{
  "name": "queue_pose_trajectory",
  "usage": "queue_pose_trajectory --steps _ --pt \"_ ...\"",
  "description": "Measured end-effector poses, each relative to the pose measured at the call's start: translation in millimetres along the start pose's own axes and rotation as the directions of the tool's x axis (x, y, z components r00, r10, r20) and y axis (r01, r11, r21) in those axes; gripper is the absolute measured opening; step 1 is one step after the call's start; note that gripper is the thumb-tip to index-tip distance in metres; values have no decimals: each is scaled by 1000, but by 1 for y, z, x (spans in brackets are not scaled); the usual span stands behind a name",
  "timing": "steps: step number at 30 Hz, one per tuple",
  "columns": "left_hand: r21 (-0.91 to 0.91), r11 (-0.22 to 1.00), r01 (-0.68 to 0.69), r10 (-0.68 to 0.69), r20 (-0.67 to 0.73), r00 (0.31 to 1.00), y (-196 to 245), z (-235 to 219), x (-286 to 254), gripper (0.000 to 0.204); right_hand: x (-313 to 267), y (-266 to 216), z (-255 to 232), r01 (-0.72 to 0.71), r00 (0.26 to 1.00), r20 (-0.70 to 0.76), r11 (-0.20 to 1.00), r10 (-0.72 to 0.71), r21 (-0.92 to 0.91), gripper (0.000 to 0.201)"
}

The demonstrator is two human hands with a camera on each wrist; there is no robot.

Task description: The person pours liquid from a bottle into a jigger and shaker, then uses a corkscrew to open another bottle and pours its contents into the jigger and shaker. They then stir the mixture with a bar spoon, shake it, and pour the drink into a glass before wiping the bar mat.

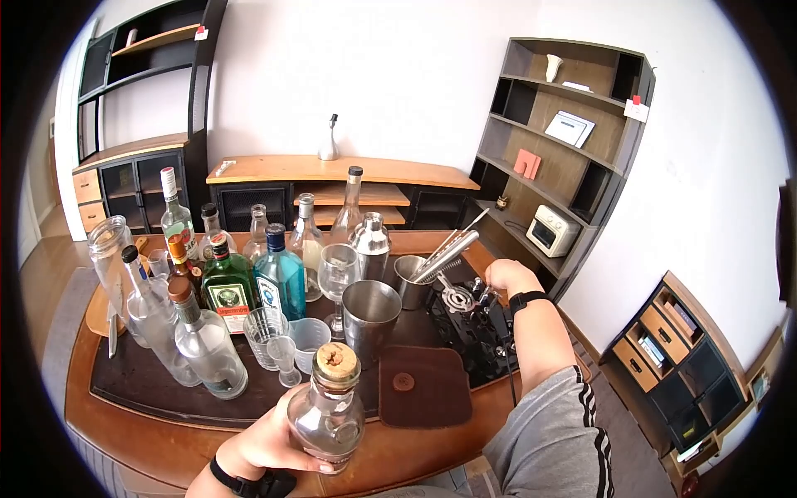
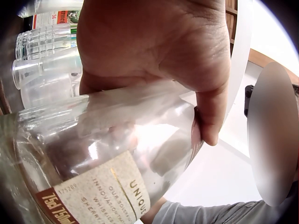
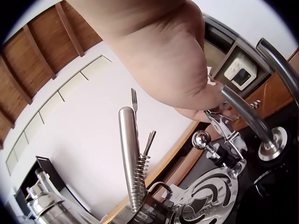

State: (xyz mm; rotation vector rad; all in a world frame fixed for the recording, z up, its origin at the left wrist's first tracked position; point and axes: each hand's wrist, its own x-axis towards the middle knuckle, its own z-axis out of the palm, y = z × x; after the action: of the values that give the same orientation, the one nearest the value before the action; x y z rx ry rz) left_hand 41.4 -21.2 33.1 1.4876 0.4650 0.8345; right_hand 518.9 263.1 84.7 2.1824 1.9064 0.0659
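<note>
My left hand [image 1: 266,440] grips a clear glass whisky bottle [image 1: 325,425] near the table's front edge. A cork stopper [image 1: 338,362] sits in its neck. Close up, the left wrist view shows the bottle's pale printed label [image 2: 105,189], with the thumb and fingers around the glass. Over the dark rack of bar tools at the right, my right hand [image 1: 508,275] reaches down, its fingers curled at a shiny metal corkscrew [image 3: 226,128]. The hand hides part of that tool. Beside it are a ball-topped bottle stopper [image 3: 202,139] and a flat cocktail strainer [image 3: 210,198].
Several liquor bottles, among them a green one [image 1: 228,286] and a blue one [image 1: 282,278], crowd the table's left. Glasses and a steel mixing tin [image 1: 371,319] stand mid-table. A steel cup [image 1: 413,292] holds bar tools. A brown leather mat [image 1: 432,390] lies in front.
</note>
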Motion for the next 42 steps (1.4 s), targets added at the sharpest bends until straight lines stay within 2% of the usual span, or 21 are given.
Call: queue_pose_trajectory --steps 4,6,9,10,11,13,14,15,16,19,21,23,24,26,28,30,31,34,35,38,42 --pt "-4 1000 2 -2 -26 1000 -9 0 -4 109 -13 16 -12 84 973 -209 993 -101 -87 20" --pt "32 1000 2 0 -39 999 -11 -1 -6 110 -17 34 -16 47 956 -286 994 -72 -97 16" --pt "66 998 2 1 -43 999 -14 -2 -8 113 -35 67 -27 -20 906 -416 991 73 130 20" --pt "63 998 0 3 -40 999 -13 -2 -8 113 -46 75 -34 -31 872 -458 953 173 301 18" --pt "62 998 -3 5 -36 999 -11 -1 -7 113 -54 86 -37 41 825 -515 884 233 466 17" --pt "80 997 -8 12 -50 999 -16 -3 -8 114 -89 92 -60 323 776 -598 687 200 651 27" --pt "62 998 -9 12 -39 999 -16 -3 -7 115 -102 91 -76 357 828 -501 454 250 816 34" --pt "44 999 -9 10 -27 1000 -16 -3 -7 115 -133 69 -97 465 832 -496 177 249 868 25" --pt "27 1000 -7 8 -13 1000 -17 -3 -6 115 -152 58 -113 538 822 -533 31 199 842 21" --pt "85 996 -17 21 -50 999 -19 -1 -8 115 -222 -2 -161 691 723 -686 -105 83 716 18" --pt "109 994 -18 23 -39 999 -20 -3 -8 115 -263 -43 -180 766 622 -774 -112 -118 633 17" --pt "94 995 -30 35 -48 998 -20 -2 -8 116 -291 -82 -189 765 551 -783 -200 -290 613 16" --pt "85 996 -35 40 -53 998 -20 0 -8 117 -310 -103 -194 750 536 -759 -202 -369 629 17" --pt "47 998 -41 44 -63 997 -17 2 -8 115 -334 -132 -199 761 527 -660 -50 -535 647 22" --pt "63 998 -20 23 -47 999 -13 1 -7 114 -338 -158 -195 798 454 -666 -63 -592 600 22" --pt "101 994 -36 41 -55 998 -18 -2 -9 113 -341 -173 -194 783 476 -638 -38 -606 621 24" --pt "107 994 -34 40 -55 998 -18 -2 -8 113 -341 -176 -194 801 498 -626 42 -600 597 27" --pt "98 995 -28 32 -39 999 -9 4 -8 112 -339 -181 -195 792 545 -565 159 -619 590 28" --pt "112 993 -34 39 -43 998 -6 6 -8 112 -333 -184 -189 805 518 -587 124 -622 580 29" --pt "104 994 -32 36 -41 998 -9 5 -9 111 -333 -182 -190 773 569 -540 179 -621 609 29" --pt "101 994 -33 37 -31 999 -10 6 -10 112 -338 -179 -189 787 544 -551 156 -633 597 29"
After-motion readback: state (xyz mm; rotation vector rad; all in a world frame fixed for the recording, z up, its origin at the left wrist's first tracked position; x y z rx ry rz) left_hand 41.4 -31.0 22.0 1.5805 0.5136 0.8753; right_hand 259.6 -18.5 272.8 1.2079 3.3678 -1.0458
